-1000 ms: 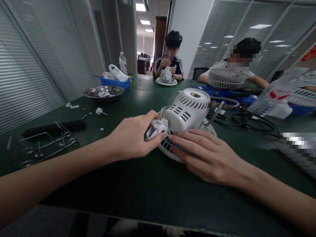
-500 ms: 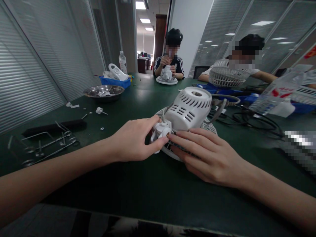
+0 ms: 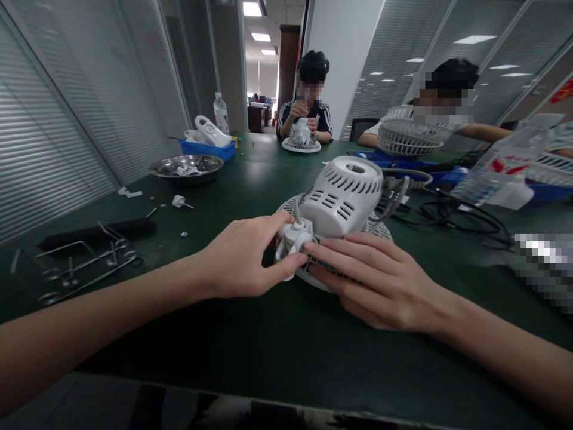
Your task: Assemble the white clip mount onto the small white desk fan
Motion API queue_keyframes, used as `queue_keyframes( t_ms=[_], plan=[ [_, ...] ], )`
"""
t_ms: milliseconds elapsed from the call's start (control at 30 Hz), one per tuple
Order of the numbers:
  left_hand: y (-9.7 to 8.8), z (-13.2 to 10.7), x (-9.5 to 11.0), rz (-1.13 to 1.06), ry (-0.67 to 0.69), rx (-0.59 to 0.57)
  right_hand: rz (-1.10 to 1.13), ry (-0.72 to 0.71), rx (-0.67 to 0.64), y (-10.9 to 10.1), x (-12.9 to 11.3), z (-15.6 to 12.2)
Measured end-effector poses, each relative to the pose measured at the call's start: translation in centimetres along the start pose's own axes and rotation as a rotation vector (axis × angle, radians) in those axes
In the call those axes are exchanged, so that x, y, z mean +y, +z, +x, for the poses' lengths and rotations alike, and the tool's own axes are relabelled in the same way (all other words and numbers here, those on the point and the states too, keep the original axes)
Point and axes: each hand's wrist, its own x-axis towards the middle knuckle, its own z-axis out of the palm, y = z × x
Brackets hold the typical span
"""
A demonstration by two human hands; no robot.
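A white electric fan head (image 3: 342, 200) lies on its round grille (image 3: 380, 230), with the vented motor housing facing up. My left hand (image 3: 244, 257) is closed round the white pivot joint (image 3: 295, 236) at the near-left end of the housing. Its thumb presses on the joint's near side. Against that joint, beside my left thumb, rest the fingertips of my right hand (image 3: 385, 280). The other right fingers lie close together along the lower housing and grille. Whatever may be between the right fingertips is hidden.
Bent metal wire pieces (image 3: 89, 263) and a black rod (image 3: 98, 230) lie left. Beyond are a small white knob (image 3: 179, 201), a steel bowl (image 3: 188, 170) and a blue basket (image 3: 210, 149). Black cables (image 3: 461, 218) and a plastic bottle (image 3: 496, 161) are right. Two people sit across the table.
The small brass-coloured spot at my right fingertip is now covered. The right fingertips have shifted slightly on the joint; the left hand keeps its hold. The view has moved slightly.
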Motion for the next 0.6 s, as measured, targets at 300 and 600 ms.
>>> queue_keyframes(
  t_ms=[300, 600],
  plan=[
    [0.34, -0.14, 0.03, -0.035, 0.033, 0.026, 0.014, -0.019, -0.038, 0.12, 0.05, 0.25],
    [0.53, -0.3, 0.27, -0.104, 0.025, -0.003, 0.007, -0.037, -0.013, 0.05, 0.28, -0.22]
  ],
)
